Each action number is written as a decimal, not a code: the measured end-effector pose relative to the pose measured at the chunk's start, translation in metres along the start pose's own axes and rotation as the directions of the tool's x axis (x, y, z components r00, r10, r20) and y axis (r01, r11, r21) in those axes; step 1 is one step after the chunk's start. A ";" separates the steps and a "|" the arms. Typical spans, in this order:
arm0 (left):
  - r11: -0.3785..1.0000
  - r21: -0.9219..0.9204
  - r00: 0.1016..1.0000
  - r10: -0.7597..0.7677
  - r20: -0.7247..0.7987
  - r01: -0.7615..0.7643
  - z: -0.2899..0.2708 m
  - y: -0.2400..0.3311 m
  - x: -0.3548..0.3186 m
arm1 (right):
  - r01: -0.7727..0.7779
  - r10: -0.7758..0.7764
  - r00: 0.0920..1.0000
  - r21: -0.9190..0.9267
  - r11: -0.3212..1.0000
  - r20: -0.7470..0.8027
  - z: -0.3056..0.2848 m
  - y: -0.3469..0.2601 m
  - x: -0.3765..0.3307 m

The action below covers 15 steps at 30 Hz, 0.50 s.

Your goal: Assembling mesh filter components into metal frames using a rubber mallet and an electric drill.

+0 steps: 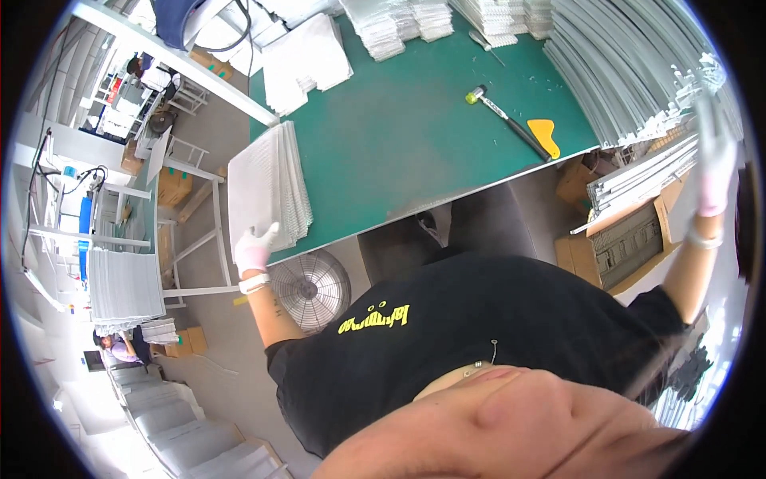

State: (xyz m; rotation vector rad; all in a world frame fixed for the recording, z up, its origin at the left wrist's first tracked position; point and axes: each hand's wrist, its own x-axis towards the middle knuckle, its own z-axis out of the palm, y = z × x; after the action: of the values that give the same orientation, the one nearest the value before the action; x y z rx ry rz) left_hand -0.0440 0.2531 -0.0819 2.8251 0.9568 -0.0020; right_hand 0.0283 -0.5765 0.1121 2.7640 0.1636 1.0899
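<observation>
Leftward on the worktop, sheets flank my open left hand; rightward, strips flank my open right hand; yellow shirt lettering.

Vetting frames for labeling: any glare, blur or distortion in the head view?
Head view: strong fisheye, dark corners, strips look bowed near the rim; head view: left edge washed out by glare; head view: right hand pale and soft, left hand clearer; head view: mallet fairly crisp.
</observation>
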 end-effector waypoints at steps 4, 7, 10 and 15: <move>0.851 -0.500 0.979 -0.071 0.190 0.159 -0.020 -0.019 0.017 | -0.515 0.371 0.854 0.486 0.706 0.365 0.073 -0.079 -0.091; 0.727 -0.669 0.979 -0.027 0.202 0.158 -0.024 -0.017 0.001 | -0.823 0.764 0.493 0.509 0.253 0.416 0.149 -0.019 -0.206; 0.763 -0.637 0.994 0.091 -0.066 -0.112 -0.052 -0.029 0.008 | -0.875 0.935 0.113 0.480 -0.067 0.336 0.214 0.054 -0.350; 0.596 -0.803 0.866 -0.394 -0.307 -0.013 -0.114 0.001 -0.022 | -0.977 0.936 0.062 -0.170 0.128 0.348 0.249 0.059 -0.511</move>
State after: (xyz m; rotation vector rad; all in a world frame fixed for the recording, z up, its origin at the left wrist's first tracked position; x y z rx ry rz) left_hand -0.0666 0.2563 0.0323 1.8791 1.0067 0.8851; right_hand -0.1710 -0.7455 -0.3963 2.8763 -2.0767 0.5187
